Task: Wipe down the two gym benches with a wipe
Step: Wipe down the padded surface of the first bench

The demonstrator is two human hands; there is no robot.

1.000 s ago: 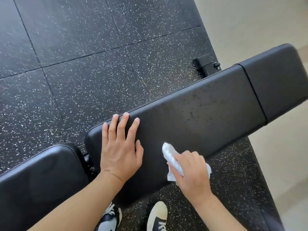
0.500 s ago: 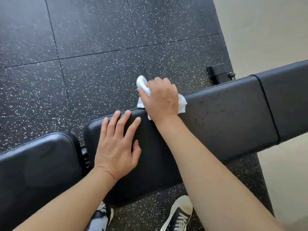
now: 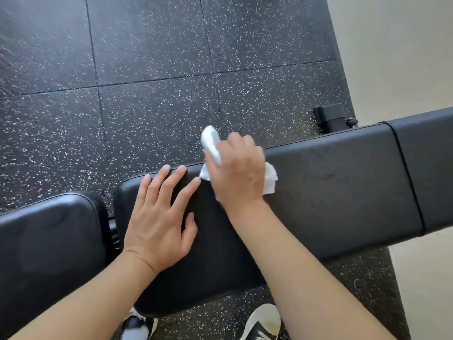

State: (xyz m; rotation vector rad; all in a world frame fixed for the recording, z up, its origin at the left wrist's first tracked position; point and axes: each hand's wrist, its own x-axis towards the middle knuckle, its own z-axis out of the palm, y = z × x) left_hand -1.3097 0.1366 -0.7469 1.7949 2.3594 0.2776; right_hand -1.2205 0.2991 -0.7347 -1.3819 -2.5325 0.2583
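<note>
1. Since a second ago the right hand [image 3: 236, 168] has swept the wipe [image 3: 269, 179] from the near edge of the long bench pad [image 3: 343, 192] across to its far edge; over the last half second it has hardly shifted. The left hand [image 3: 159, 217] has stayed planted in the same spot.
2. The wipe, white and crumpled, sits at the far edge of the pad, bunched under the right palm. One end pokes up past the fingers, another corner shows on the pad to the right of the hand.
3. Progress, as a judgement: early to mid on this bench. Only strokes near the pad's left end are evident. The long stretch to the right, the end section [image 3: 426, 168] beyond the seam and the neighbouring seat pad [image 3: 49, 236] at left show no wiping in progress. Whether any were cleaned cannot be told. A second bench cannot be told apart in this view.
4. Right hand: fingers curled over the wipe, gripping it, knuckles up, wrist straight, forearm reaching forward across the pad.
5. Left hand: flat, fingers spread and straight, palm pressed on the pad's left end, fingertips near the far edge, index tip just beside the wipe. It appears to brace.
6. Around: speckled black rubber floor tiles [image 3: 147, 69], a black frame foot [image 3: 329, 116] behind the bench, sneaker toes [image 3: 263, 322] below.
</note>
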